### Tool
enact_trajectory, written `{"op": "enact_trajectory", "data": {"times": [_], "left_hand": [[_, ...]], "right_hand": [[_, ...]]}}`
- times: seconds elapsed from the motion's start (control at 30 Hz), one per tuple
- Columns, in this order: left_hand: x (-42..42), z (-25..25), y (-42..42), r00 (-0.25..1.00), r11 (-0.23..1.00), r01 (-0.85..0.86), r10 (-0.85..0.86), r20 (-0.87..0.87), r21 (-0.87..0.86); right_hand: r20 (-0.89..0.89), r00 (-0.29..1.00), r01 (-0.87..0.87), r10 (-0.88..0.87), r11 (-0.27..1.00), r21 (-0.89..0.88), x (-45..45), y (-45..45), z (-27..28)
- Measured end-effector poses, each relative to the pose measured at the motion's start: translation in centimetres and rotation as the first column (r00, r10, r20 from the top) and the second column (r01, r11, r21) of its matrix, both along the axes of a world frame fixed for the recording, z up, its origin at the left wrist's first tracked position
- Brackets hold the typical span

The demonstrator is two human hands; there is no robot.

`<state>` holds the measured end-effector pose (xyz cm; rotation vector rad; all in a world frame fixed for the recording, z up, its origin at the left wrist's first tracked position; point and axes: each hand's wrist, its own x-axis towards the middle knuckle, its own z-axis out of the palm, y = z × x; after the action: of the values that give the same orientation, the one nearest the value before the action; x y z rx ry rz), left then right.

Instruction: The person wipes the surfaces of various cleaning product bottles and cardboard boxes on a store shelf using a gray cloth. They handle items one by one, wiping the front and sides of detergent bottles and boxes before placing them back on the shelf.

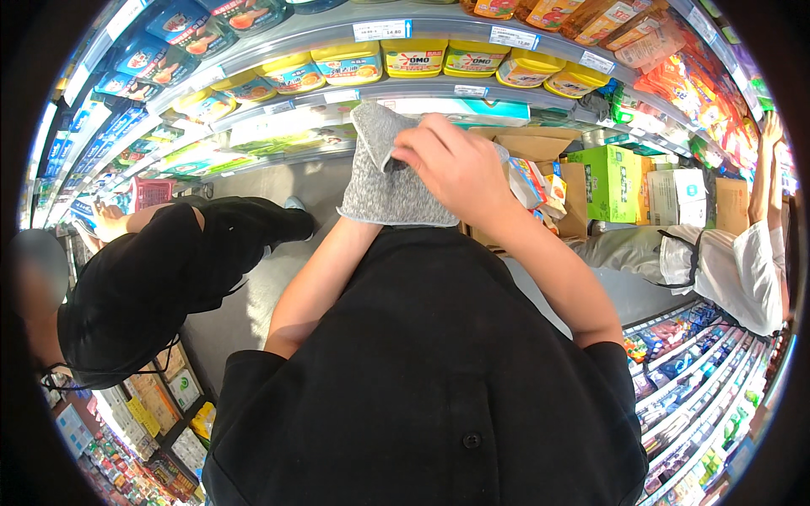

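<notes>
A grey mottled cloth (405, 196) with a light edge is held up in front of my chest, before the store shelf. My right hand (452, 167) pinches a folded part of it between thumb and fingers. My left hand is hidden beneath the cloth; only the wrist and forearm show below its lower edge, so its grip cannot be seen. One corner of the cloth is folded over at the top left. Just behind the cloth runs a shelf with yellow-lidded tubs (414, 58).
Open cardboard boxes (573, 196) with packets and a green box (607, 183) stand at the right. A person in black (145, 284) is at the left, near a pink basket (150, 193). Another person in a white shirt (728, 265) reaches to the right shelves.
</notes>
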<state>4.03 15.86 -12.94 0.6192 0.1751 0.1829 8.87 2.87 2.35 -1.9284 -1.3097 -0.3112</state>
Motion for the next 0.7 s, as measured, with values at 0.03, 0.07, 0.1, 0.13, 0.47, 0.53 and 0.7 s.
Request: {"op": "enact_trajectory", "data": {"times": [0.03,0.07,0.1,0.13,0.47,0.53,0.7], "left_hand": [[0.0,0.3,-0.1,1.0,1.0,-0.01,0.01,-0.001,0.019],[-0.2,0.6,-0.1,1.0,0.998,0.018,-0.018,0.003,-0.055],[-0.2,1.0,0.0,0.999,0.994,0.041,-0.04,0.007,-0.101],[-0.2,1.5,-0.1,0.998,0.987,0.063,-0.062,0.01,-0.147],[-0.6,1.0,1.0,0.969,0.903,0.198,-0.123,0.213,-0.382],[-0.9,1.4,1.3,0.951,0.693,0.267,-0.078,0.299,-0.669],[-1.1,1.6,1.4,0.985,0.94,0.174,-0.161,0.071,-0.293]], "right_hand": [[-0.037,0.999,-0.005,0.005,1.0,0.01,-0.3,0.0,0.1],[-0.073,0.997,-0.01,0.011,1.0,0.02,-0.6,0.1,0.3],[-0.109,0.994,-0.013,0.016,0.999,0.029,-0.8,0.1,0.5],[-0.226,0.974,0.007,-0.009,1.0,-0.008,-1.0,0.2,1.0],[-0.444,0.895,-0.126,0.036,0.976,-0.175,-2.5,-0.3,0.4],[-0.265,0.957,-0.176,0.121,0.965,-0.194,-2.4,-0.9,-1.1],[-0.052,0.98,-0.196,0.192,0.893,-0.405,-2.0,-2.2,-1.4]]}}
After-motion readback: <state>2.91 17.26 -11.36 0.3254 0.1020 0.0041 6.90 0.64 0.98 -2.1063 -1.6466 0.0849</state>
